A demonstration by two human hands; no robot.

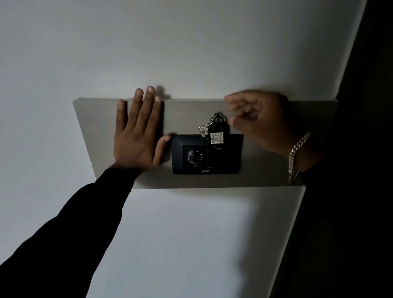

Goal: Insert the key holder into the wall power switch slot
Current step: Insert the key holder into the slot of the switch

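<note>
The key holder (218, 133), a dark fob with a white label reading "402", stands upright in the slot on the right half of the black wall power switch (207, 154), its upper part rising above the switch's top edge. A short chain (214, 119) loops at its top, and a small silver key (203, 130) hangs just to the left of the fob. The switch is mounted on a pale grey panel (188, 110) fixed to a white wall (138, 37); its left half carries a round ribbed grille (194, 157). The left hand (139, 134) lies flat against the panel with fingers spread wide, its thumb touching the switch's upper left corner. The right hand (260, 119) hovers just right of the fob, fingers loosely curled and parted; its thumb tip is close against the fob's right edge, though contact cannot be told because the hand is blurred. A silver link bracelet (297, 156) circles the right wrist. Both arms wear dark sleeves (76, 225).
</note>
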